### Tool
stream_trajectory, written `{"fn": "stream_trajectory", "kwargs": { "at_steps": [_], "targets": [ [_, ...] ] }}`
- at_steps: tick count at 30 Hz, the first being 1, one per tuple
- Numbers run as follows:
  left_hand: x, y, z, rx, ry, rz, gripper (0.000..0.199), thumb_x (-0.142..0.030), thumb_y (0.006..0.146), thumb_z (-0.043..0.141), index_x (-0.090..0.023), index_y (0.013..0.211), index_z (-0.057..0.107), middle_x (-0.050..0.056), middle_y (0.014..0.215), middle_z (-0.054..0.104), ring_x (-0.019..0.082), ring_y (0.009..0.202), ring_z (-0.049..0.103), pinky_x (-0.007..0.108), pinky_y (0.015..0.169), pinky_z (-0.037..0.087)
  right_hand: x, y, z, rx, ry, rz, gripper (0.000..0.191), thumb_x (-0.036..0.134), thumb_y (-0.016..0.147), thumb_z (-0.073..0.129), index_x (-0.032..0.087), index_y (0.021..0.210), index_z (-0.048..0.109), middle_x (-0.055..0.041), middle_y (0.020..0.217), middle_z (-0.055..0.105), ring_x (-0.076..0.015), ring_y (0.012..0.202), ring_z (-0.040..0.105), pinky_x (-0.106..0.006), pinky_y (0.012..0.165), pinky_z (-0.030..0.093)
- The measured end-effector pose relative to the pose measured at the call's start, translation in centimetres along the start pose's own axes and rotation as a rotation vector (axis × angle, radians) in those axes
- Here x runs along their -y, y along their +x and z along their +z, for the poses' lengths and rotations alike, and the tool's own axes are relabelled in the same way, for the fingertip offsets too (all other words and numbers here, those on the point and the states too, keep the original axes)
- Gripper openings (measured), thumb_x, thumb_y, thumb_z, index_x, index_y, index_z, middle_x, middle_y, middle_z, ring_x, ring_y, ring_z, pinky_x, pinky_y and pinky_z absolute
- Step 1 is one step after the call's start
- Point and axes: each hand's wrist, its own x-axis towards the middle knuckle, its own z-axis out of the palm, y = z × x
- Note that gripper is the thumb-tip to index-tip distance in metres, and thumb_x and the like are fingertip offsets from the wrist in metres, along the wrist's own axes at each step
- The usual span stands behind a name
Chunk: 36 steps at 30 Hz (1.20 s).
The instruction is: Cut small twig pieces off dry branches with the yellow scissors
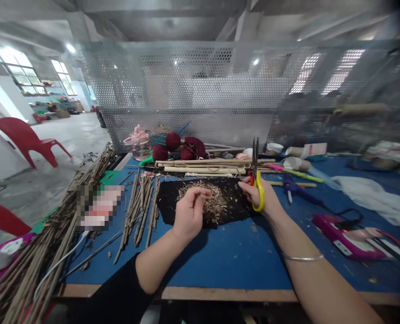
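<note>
My left hand (190, 211) is over a pile of small dry plant chips (218, 202) on a black cloth (168, 202). Its fingers are curled together, and whatever they may pinch is too small to make out. At the cloth's right side, my right hand (258, 193) grips scissors (256, 177) with yellow handles, their dark blades pointing up and away from me. The thumb and forefinger of that hand are close together. Left of the cloth lies a bunch of cut dry stems (141, 204).
A large bundle of long twigs (61, 225) runs along the table's left edge. Rods (203, 170), dark red yarn balls (173, 141) and a pink-lidded bottle (139, 146) lie behind the cloth. A glue gun (297, 191), a purple device (350, 238) and white plastic (371, 193) are on the right.
</note>
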Motion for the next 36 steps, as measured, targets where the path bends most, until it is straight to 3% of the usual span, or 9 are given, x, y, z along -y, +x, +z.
{"fn": "stream_trajectory", "kwargs": {
  "at_steps": [2,4,6,8,13,18,21,30,36],
  "targets": [
    [0.2,-0.1,-0.2,0.072,0.05,0.089,0.022,-0.034,0.084,0.042,-0.018,0.093,0.054,0.009,0.1,0.061,0.016,0.089,0.058,0.026,0.072,0.047,-0.9,0.8,-0.5,-0.068,-0.36,-0.016,0.022,0.036,0.061,0.059,0.018,0.071,0.053,-0.004,0.063,0.058,-0.0164,0.057,0.054,-0.025,0.051,0.036],
    [0.4,0.0,-0.4,0.122,0.094,0.152,0.026,-0.034,0.085,0.038,-0.017,0.092,0.057,0.01,0.105,0.06,0.018,0.097,0.056,0.029,0.082,0.044,-1.9,1.5,-0.7,0.041,-0.643,0.023,0.023,0.035,0.059,0.061,0.017,0.074,0.057,-0.0096,0.072,0.062,-0.0221,0.068,0.058,-0.027,0.056,0.036],
    [0.5,0.2,-0.5,0.13,0.131,0.16,0.028,-0.032,0.086,0.036,-0.016,0.089,0.059,0.01,0.105,0.061,0.018,0.098,0.055,0.03,0.085,0.043,-2.6,1.8,-0.6,0.186,-0.772,0.067,0.028,0.043,0.062,0.059,0.017,0.072,0.06,-0.0127,0.075,0.063,-0.0254,0.071,0.059,-0.029,0.056,0.037],
    [0.7,0.2,-0.5,0.104,0.155,0.131,0.022,-0.027,0.084,0.041,-0.017,0.089,0.06,0.009,0.101,0.062,0.018,0.095,0.057,0.03,0.082,0.044,-2.6,1.4,-0.2,0.171,-0.783,0.072,0.037,0.051,0.067,0.052,0.016,0.073,0.06,-0.0137,0.076,0.064,-0.0257,0.072,0.059,-0.029,0.057,0.037],
    [1.2,0.0,-0.3,0.198,0.176,0.134,0.019,-0.007,0.075,0.042,-0.017,0.07,0.058,0.006,0.088,0.063,0.015,0.083,0.058,0.028,0.075,0.046,-0.1,-1.1,1.6,-0.087,-0.373,-0.158,0.038,0.054,0.071,0.05,0.017,0.078,0.058,-0.0065,0.073,0.062,-0.0172,0.066,0.055,-0.025,0.057,0.037],
    [1.2,-0.5,0.5,0.22,0.054,0.039,0.01,-0.008,0.072,0.046,-0.017,0.068,0.044,0.004,0.088,0.052,0.011,0.07,0.055,0.023,0.06,0.046,2.4,-3.8,3.7,0.294,0.344,-0.136,0.037,0.055,0.071,0.049,0.018,0.071,0.051,0.0048,0.049,0.045,-0.0071,0.038,0.033,-0.021,0.038,0.027],
    [1.2,-0.6,0.9,0.203,-0.029,-0.094,0.015,-0.015,0.072,0.052,-0.019,0.081,0.04,0.001,0.088,0.047,0.007,0.059,0.053,0.02,0.051,0.044,3.1,-4.6,4.4,0.36,0.567,-0.087,0.032,0.048,0.065,0.06,0.019,0.07,0.048,0.0061,0.051,0.045,-0.0056,0.037,0.034,-0.02,0.035,0.024],
    [2.1,-0.3,1.0,0.122,-0.054,-0.295,0.044,-0.021,0.061,0.067,-0.021,0.097,0.042,-0.004,0.078,0.052,0.004,0.049,0.049,0.016,0.047,0.038,2.9,-4.7,4.8,0.399,0.737,0.052,0.038,0.029,0.049,0.073,0.02,0.071,0.044,0.0039,0.068,0.056,-0.0091,0.047,0.051,-0.019,0.037,0.034],
    [2.6,0.3,0.4,0.178,0.045,-0.41,0.025,-0.037,0.067,0.062,-0.013,0.075,0.062,0.002,0.062,0.061,0.011,0.054,0.054,0.021,0.051,0.041,3.1,-4.9,4.6,0.353,0.675,-0.04,0.03,0.025,0.054,0.067,0.02,0.072,0.044,0.0034,0.067,0.056,-0.0095,0.049,0.052,-0.021,0.042,0.037]
  ]
}}
